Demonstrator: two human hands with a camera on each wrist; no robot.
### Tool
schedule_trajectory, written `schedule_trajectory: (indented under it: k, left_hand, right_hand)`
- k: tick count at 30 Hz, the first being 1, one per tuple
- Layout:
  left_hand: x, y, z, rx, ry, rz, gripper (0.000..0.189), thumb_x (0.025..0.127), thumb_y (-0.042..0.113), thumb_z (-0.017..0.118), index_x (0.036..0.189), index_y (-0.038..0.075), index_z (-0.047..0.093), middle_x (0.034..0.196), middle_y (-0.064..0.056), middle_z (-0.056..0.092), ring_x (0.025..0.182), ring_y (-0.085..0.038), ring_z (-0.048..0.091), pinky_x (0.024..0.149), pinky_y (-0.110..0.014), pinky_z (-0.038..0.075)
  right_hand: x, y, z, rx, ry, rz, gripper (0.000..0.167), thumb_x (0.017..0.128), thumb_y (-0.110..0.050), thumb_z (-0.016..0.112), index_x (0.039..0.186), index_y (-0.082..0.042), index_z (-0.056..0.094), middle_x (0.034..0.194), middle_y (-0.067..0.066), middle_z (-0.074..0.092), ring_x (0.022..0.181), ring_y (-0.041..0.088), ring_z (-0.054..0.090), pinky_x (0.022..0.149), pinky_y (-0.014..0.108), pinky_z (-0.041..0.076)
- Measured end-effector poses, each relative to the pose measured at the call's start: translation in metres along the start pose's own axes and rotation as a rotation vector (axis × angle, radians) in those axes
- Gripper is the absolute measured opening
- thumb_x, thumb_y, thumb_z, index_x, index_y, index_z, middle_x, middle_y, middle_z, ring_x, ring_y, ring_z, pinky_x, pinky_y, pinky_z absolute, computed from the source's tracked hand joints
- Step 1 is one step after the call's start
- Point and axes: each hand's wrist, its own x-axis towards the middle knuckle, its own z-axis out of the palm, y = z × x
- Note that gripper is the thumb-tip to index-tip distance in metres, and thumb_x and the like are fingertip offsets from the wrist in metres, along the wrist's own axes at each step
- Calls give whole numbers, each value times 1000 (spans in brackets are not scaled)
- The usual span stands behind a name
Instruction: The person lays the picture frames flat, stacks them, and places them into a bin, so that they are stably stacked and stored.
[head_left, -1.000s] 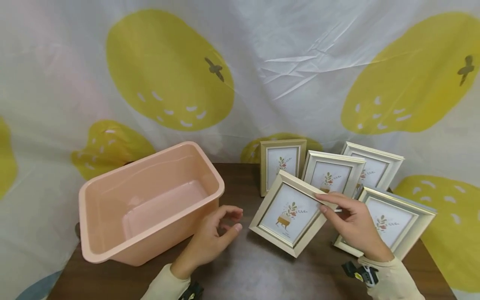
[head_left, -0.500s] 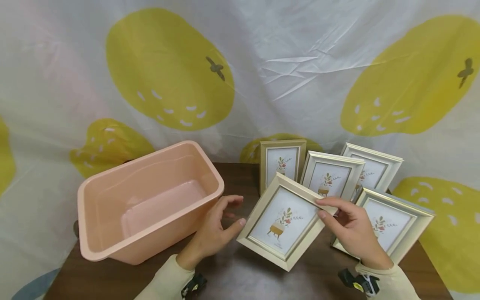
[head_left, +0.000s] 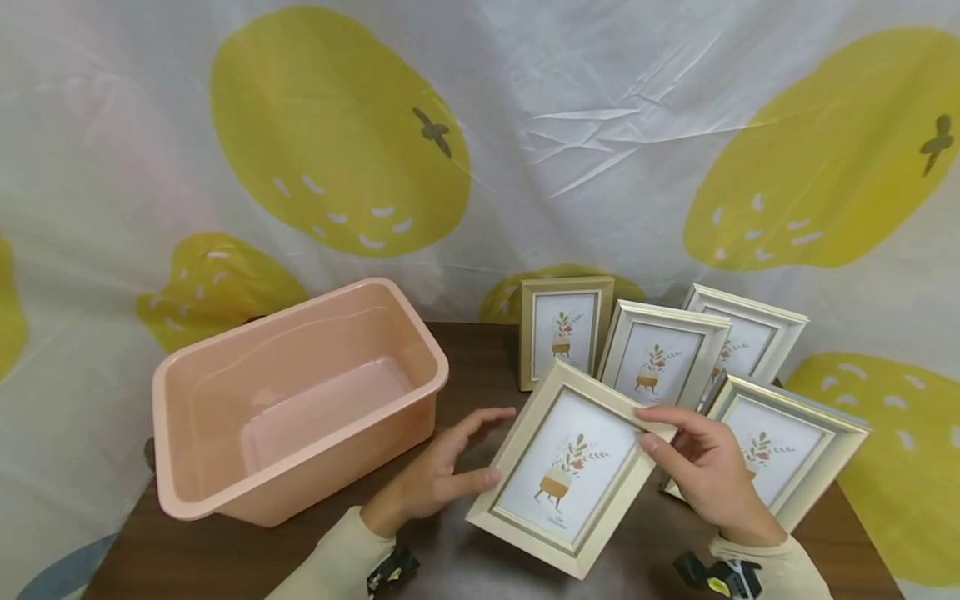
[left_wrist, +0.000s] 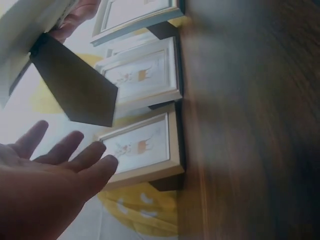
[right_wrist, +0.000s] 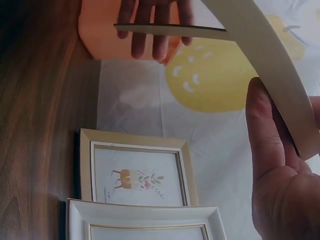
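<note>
Picture frame [head_left: 567, 468], pinched by right hand [head_left: 708, 467], right of pink bin [head_left: 322, 471]; left hand [head_left: 433, 475], fingers extended, nearer bin.

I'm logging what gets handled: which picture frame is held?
The cream frame, tilted and pinched by the right hand; the other four frames stand on the table, unheld.

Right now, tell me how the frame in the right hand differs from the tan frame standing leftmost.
The held frame is raised off the table in the right hand; the tan frame stands on the table. The held frame's border is pale cream; the tan frame's is darker. In the head view, the held frame sits aslant; the tan frame looks nearly straight. Both show a potted plant.
</note>
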Motion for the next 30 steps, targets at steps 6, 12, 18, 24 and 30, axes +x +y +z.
schedule_trajectory:
  k: [6, 12, 18, 24, 30]
  left_hand:
    - [-3, -1, 3, -111, -69, -13, 56, 105, 26, 62, 154, 5, 45, 150, -20, 58, 140, -30, 57, 117, -35, 46]
    - [-5, 5, 3, -122, -45, -8, 54, 103, 18, 64, 152, 2, 48, 148, -24, 58, 131, -27, 65, 111, -40, 53]
    - [-10, 10, 5, -107, -8, -5, 61, 100, 10, 68, 156, 5, 44, 148, -23, 57, 123, -21, 67, 105, -36, 57]
    - [-21, 12, 7, -138, 53, -90, 69, 97, 4, 71, 159, 4, 40, 155, -19, 52, 129, -16, 63, 105, -30, 56]
    - [-29, 10, 8, -175, 94, -106, 72, 97, 0, 71, 160, 0, 36, 154, -22, 51, 128, -13, 64, 98, -32, 60]
  right_hand:
    - [-1, -2, -1, -2, 18, 28, 49, 88, 34, 49, 126, 10, 68, 116, 5, 77, 76, 5, 72, 60, 20, 57]
    - [-2, -5, -3, -159, 103, 114, 45, 89, 30, 55, 123, 5, 72, 72, -9, 63, 44, 3, 42, 37, 20, 34]
    - [-2, 0, -6, -187, 141, 124, 39, 89, 29, 56, 122, 13, 69, 85, -7, 71, 51, 5, 49, 39, 26, 35]
    - [-5, 6, -7, -240, 147, 175, 35, 93, 24, 58, 126, 16, 64, 85, -8, 72, 63, 1, 61, 48, 26, 45]
    - [-4, 12, -6, -246, 165, 173, 35, 93, 23, 59, 127, 16, 64, 80, -7, 70, 62, 1, 61, 48, 24, 46]
